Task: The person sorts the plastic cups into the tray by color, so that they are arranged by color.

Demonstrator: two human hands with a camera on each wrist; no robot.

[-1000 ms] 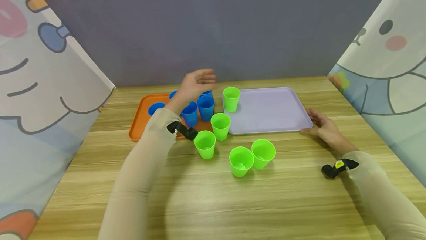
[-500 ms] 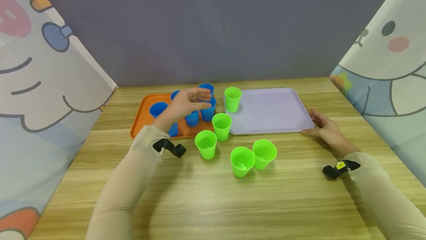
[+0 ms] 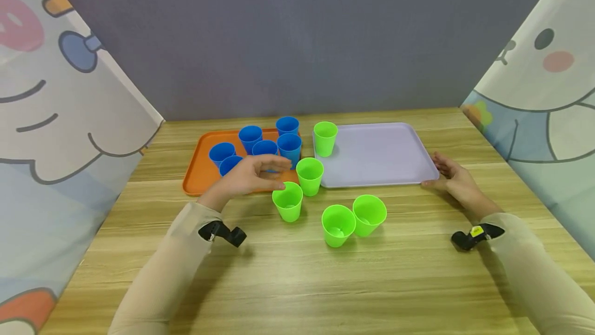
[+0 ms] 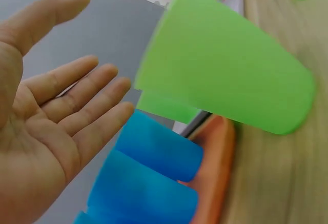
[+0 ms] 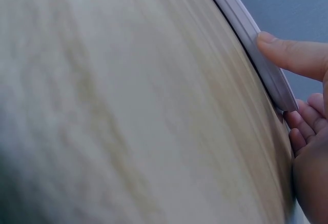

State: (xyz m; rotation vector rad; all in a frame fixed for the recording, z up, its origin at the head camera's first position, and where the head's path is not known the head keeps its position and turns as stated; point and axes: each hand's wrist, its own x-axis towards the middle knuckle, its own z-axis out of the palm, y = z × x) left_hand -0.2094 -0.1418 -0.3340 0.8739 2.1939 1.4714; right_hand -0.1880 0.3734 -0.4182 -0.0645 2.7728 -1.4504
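I see a plain grey back wall [image 3: 297, 35] filling the top of the head view, with cartoon-printed fabric panels [image 3: 56, 118] closing in the left and right edges. Below them a light wooden table with a striped grain [image 3: 297, 283] fills the lower half of the frame.

At centre right lies a flat lilac plastic tray [image 3: 376, 154], with one bright green plastic cup [image 3: 324, 138] standing upright in its upper left corner. Left of it lies an orange plastic tray [image 3: 197, 170] carrying six upright blue plastic cups [image 3: 250, 138].

Four more green cups stand on the bare wood in the middle of the frame; the leftmost of these green cups [image 3: 287, 201] is just beside the orange tray.

My left hand [image 3: 248, 177] hovers with fingers spread and relaxed, holding nothing, its fingertips just beside that cup's rim; the left wrist view shows the palm bare. My right hand [image 3: 453, 177] rests at the lilac tray's lower right corner, thumb pressed on the rim and fingers loosely bent against the edge.
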